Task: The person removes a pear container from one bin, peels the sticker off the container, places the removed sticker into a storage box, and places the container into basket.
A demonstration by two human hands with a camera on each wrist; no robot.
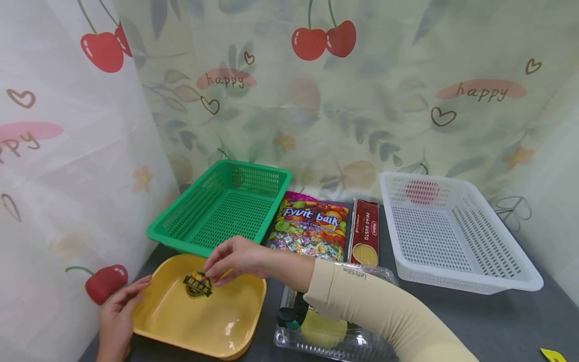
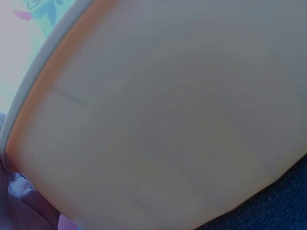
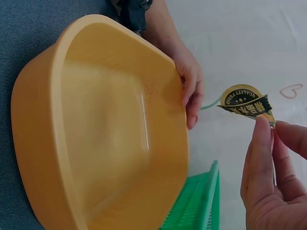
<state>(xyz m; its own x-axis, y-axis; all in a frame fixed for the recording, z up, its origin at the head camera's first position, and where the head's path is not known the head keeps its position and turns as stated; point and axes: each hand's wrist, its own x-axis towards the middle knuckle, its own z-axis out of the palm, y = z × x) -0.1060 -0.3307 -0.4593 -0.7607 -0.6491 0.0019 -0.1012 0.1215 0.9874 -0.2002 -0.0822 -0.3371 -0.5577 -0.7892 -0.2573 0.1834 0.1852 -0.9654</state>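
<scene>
- Left hand (image 1: 118, 317), lower left of head view, grips the near-left rim of the yellow plastic basin (image 1: 172, 327), steadying it on the dark counter (image 1: 475, 311); fingers curled over the edge, clear in right wrist view.
- Right hand (image 1: 235, 259) at frame centre pinches a round black-and-gold sticker (image 3: 245, 101) between thumb and fingertips; sticker is off the basin, curled, held just above its inside.
- Step in hand looks like label removal, peel done.
- Next move likely calls for getting rid of the sticky label without it clinging to the fingers.
- Clear plastic tray (image 1: 325, 342) under the right forearm.
- Farther back: green basket (image 1: 221, 206), candy bag (image 1: 309, 226), spaghetti pack (image 1: 364, 231), white basket (image 1: 452, 231).
</scene>
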